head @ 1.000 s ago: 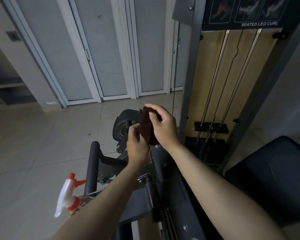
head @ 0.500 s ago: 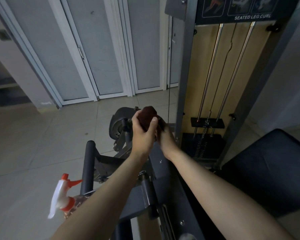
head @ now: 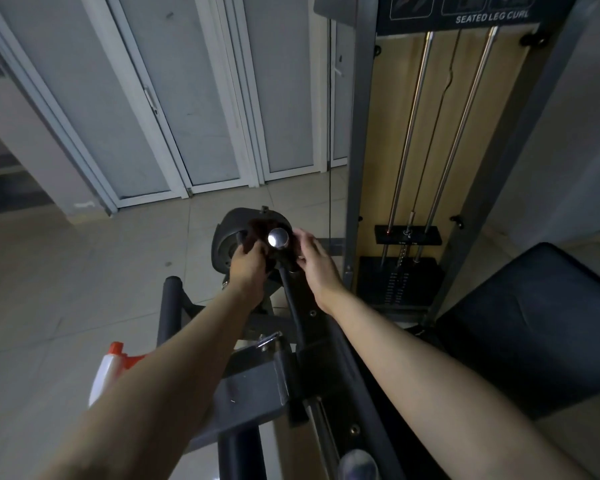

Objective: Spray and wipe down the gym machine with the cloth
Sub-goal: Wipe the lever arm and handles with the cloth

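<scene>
Pale tiled floor (head: 66,289) and grey doors (head: 201,98) lie behind the gym machine (head: 357,168), labelled SEATED LEG CURL. The dark cloth (head: 257,226) is wrapped around a black handle just below its chrome cap (head: 278,238). The left hand (head: 248,268) grips the cloth, fingers curled around it. The right hand (head: 314,265) sits against the handle's other side, fingers gently curved; whether they pinch the cloth I cannot tell. The spray bottle (head: 110,368) is at lower left, partly hidden by the left forearm.
</scene>
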`<state>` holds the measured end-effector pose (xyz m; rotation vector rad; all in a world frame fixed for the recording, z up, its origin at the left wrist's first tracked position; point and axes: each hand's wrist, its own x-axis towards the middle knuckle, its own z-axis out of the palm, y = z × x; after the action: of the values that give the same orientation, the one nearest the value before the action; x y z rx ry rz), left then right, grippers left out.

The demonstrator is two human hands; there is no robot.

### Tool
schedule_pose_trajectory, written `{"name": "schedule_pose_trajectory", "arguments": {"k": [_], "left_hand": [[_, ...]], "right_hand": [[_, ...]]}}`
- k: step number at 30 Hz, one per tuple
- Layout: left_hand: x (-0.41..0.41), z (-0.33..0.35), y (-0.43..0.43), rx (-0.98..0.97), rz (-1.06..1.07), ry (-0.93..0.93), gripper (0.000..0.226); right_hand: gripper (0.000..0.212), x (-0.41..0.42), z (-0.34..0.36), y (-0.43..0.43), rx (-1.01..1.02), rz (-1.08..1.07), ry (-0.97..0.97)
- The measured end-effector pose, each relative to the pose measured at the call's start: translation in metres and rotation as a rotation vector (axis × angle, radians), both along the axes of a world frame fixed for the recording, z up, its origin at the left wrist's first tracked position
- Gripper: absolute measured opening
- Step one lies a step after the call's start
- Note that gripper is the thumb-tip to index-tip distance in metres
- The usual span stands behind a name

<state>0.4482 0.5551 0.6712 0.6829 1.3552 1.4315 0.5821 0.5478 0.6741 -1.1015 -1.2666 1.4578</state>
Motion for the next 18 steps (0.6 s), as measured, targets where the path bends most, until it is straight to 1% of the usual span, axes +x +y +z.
{"name": "schedule_pose_trajectory", "arguments": {"k": [1,2,4,5,7,10,12,14,18], "left_hand": [[-0.001,-0.008,-0.004,0.003,-0.018,0.039,0.025],[0.002,-0.011,-0.011,0.023,-0.023,0.077,0.027],[0.007,-0.011,-0.021,0.099,-0.011,0.098,0.046],[0.008,-0.012,-0.024,0.148,0.0,0.104,0.055],[0.01,-0.011,-0.034,0.234,-0.005,0.207,0.062],[0.01,-0.012,-0.043,0.29,-0.04,0.499,0.055],[0.01,-0.012,-0.035,0.302,-0.019,0.62,0.056],[0.016,-0.007,-0.023,0.295,0.021,0.682,0.057],[0.023,-0.007,-0.008,0.251,0.045,0.696,0.06]], "right_hand": [[0.041,0.0,-0.002,0.001,0.016,-0.021,-0.087],[0.045,0.001,-0.006,0.003,0.033,-0.029,-0.177],[0.047,0.002,-0.015,0.004,0.057,-0.022,-0.327],[0.045,0.002,-0.018,0.005,0.067,-0.023,-0.36],[0.04,0.003,-0.018,0.008,0.072,-0.041,-0.354],[0.037,0.002,-0.012,0.012,0.109,-0.075,-0.338],[0.037,0.0,-0.012,0.011,0.122,-0.081,-0.323],[0.036,0.0,-0.014,0.009,0.13,-0.08,-0.339],[0.037,0.001,-0.019,0.01,0.093,-0.116,-0.346]]}}
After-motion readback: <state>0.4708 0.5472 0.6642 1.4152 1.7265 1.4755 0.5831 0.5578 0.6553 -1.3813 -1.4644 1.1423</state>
